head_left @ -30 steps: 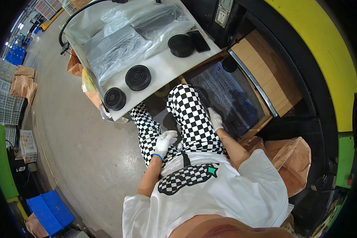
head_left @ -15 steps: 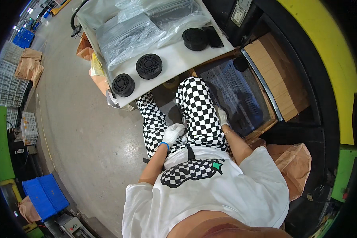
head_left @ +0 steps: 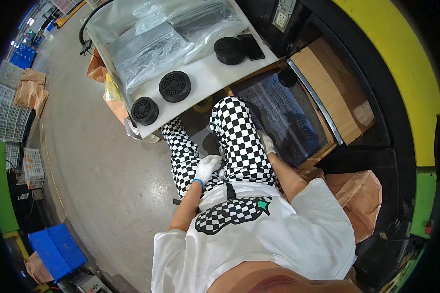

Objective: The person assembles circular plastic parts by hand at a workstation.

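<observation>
My left hand (head_left: 209, 167), in a white glove with a blue band at the wrist, rests over my left thigh. Its fingers curl inward, and their undersides are hidden. Down along the outer side of my right thigh lies my right hand (head_left: 267, 144), also gloved in white; the leg hides part of its fingers. Neither hand touches the white worktop (head_left: 205, 80) in front of me. On that worktop sit a small round black part with a perforated top (head_left: 144, 111), a larger similar part (head_left: 174, 86) and a round black part (head_left: 230, 51).
Clear plastic bags (head_left: 151, 53) cover the back of the worktop. A dark flat phone-like slab (head_left: 252, 47) lies at its right. Below right is a blue crate (head_left: 278, 107) with a round black part (head_left: 287, 77), beside a cardboard box (head_left: 332, 88). Brown paper bags (head_left: 354, 200) stand at my right.
The whole view has shifted slightly, so the worktop and its parts appear a little further left. Both hands keep nearly the same places against my legs.
</observation>
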Demonstrator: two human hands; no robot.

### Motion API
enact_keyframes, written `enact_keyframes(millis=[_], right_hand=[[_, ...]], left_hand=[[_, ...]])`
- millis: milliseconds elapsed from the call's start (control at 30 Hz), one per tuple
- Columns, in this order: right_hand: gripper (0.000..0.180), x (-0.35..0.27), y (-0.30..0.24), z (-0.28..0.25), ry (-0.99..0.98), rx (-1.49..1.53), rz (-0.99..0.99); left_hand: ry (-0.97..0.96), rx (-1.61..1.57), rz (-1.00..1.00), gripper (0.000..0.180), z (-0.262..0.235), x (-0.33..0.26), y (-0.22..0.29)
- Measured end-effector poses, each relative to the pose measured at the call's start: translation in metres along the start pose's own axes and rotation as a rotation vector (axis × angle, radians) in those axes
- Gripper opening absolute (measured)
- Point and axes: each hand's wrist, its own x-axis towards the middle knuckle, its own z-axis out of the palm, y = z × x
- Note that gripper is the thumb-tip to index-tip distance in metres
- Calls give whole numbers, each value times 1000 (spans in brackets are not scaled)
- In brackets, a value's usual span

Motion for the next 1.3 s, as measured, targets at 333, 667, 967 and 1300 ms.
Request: enact_keyframes(millis=[333, 667, 967, 1300], right_hand=[[35, 1, 1, 5, -65, -33, 135], [31, -4, 5, 3, 54, -72, -87], [33, 3, 17, 9, -30, -9, 37], [30, 1, 7, 8, 19, -17, -11]], left_hand=[[9, -20, -43, 21, -9, 7, -13], [89, 48, 20, 52, 3, -5, 11], [78, 42, 30, 41, 4, -5, 8], [44, -2, 14, 19, -2, 2, -3]])
